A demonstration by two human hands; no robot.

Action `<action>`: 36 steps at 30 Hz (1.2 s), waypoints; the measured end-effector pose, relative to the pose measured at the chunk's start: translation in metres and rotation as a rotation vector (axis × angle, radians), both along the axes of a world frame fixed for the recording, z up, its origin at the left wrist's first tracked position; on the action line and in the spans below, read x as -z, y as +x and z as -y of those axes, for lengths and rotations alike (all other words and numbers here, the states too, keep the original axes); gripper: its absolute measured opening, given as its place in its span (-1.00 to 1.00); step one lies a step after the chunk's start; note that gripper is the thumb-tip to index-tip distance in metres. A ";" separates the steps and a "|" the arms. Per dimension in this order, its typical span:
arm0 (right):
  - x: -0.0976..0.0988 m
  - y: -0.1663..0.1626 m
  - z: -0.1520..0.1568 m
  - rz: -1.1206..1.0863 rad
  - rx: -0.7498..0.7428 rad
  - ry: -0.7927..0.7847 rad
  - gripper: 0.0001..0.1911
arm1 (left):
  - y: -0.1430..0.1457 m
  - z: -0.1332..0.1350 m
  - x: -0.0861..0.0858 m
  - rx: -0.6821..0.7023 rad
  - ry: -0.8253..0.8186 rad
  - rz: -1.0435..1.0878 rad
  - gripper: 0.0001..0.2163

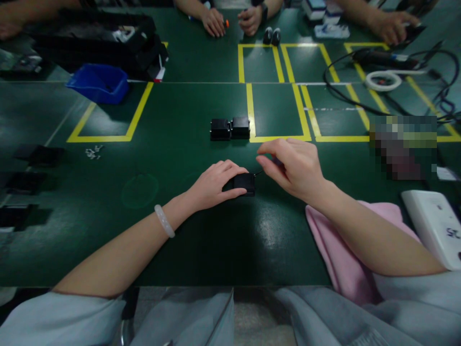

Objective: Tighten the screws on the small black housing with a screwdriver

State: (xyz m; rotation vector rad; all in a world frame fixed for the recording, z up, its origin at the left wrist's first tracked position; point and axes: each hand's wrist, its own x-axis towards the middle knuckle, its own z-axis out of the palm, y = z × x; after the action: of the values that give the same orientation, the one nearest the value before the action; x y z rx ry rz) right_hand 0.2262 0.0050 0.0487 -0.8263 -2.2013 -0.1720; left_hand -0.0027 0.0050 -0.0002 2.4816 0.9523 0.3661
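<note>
Close in front of me, my left hand grips a small black box on the green table, with the thumb on its near side and the fingers over its far side. To the right of it, my right hand is closed in a pinch around a slim dark tool, mostly hidden by the fingers. The tool's thin shaft points at the box's right side; whether its tip touches I cannot tell. Two similar black boxes stand side by side just beyond my hands.
Small silvery screws lie at the left, below a blue bin. More black parts line the left edge. A pink cloth and a white power strip sit at the right, near cables. Co-workers' hands are across the table.
</note>
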 end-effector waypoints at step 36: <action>-0.016 0.014 -0.008 0.118 -0.003 -0.314 -0.87 | -0.001 0.000 0.000 0.000 -0.009 -0.003 -0.56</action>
State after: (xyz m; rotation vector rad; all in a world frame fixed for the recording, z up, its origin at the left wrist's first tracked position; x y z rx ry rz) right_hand 0.2403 0.0129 0.0650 -1.0049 -2.3762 0.1340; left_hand -0.0036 0.0053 -0.0004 2.4739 0.9536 0.3579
